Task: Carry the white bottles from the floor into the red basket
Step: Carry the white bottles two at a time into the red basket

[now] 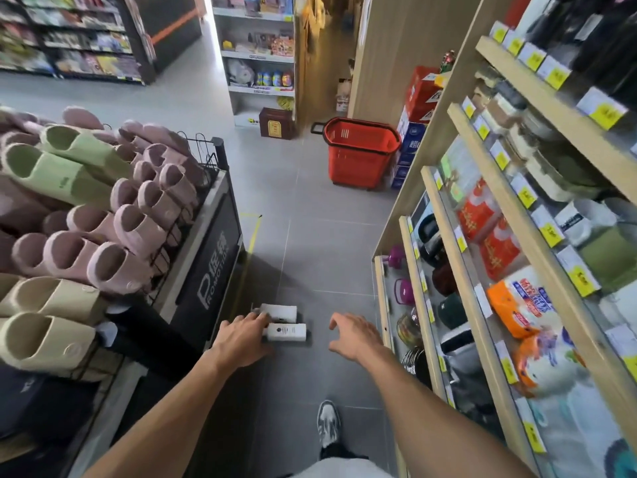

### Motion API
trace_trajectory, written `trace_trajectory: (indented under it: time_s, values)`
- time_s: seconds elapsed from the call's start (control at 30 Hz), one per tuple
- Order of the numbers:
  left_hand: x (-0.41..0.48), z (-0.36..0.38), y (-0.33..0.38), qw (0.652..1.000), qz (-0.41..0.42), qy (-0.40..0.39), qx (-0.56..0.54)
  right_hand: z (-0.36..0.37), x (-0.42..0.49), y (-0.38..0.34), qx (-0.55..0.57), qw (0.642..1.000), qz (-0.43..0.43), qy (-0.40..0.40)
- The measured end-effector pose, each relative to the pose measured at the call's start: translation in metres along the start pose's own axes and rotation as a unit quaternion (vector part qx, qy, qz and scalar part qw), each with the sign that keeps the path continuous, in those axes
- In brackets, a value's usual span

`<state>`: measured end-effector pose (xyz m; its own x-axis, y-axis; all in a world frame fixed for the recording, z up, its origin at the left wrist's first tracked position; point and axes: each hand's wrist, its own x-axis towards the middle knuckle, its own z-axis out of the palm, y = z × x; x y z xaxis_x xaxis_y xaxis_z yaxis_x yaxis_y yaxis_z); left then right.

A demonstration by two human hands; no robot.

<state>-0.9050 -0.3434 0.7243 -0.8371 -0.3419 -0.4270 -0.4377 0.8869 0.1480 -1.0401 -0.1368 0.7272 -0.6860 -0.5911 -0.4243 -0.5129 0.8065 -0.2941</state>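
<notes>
Two white bottles lie side by side on the grey floor, one nearer [287,332] and one just behind it [280,312]. My left hand [241,336] reaches down at their left ends, fingers touching the bottles and spread over them; whether it grips one is unclear. To the right of the bottles, apart from them, my right hand [353,334] hovers with fingers spread and nothing in it. The red basket [358,153] stands upright on the floor farther down the aisle, beside stacked boxes.
A promotion bin of slippers [103,201] lines the left side. Wooden shelves of goods [517,236] run along the right. My shoe [328,422] is on the floor below. Stacked blue and red boxes [413,132] sit right of the basket.
</notes>
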Motion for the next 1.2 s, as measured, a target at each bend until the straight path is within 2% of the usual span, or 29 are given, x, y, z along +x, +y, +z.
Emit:
trace_trajectory:
  time_s: [0.27,0.47,0.63,0.83,1.03,1.2]
  values:
    - [0.063,-0.037,0.013,0.999,-0.040,0.001,-0.010,-0.047,0.087,0.012,-0.010,0.999,-0.034,-0.026]
    - [0.086,-0.039,0.015,0.997,-0.065,-0.011,-0.029,-0.061,0.142,0.005,-0.020,0.996,-0.064,-0.063]
    - [0.109,-0.038,-0.015,0.992,-0.113,-0.035,-0.043,-0.062,0.189,-0.023,-0.040,0.990,-0.101,-0.095]
    - [0.149,-0.048,-0.063,0.989,-0.138,-0.025,-0.053,-0.059,0.245,-0.061,-0.066,0.984,-0.119,-0.113]
    - [0.185,-0.032,-0.088,0.980,-0.160,-0.059,-0.106,-0.043,0.288,-0.069,-0.066,0.981,-0.105,-0.151]
    - [0.218,0.006,-0.098,0.950,-0.211,-0.076,-0.219,-0.011,0.332,-0.051,-0.027,0.980,-0.055,-0.188]
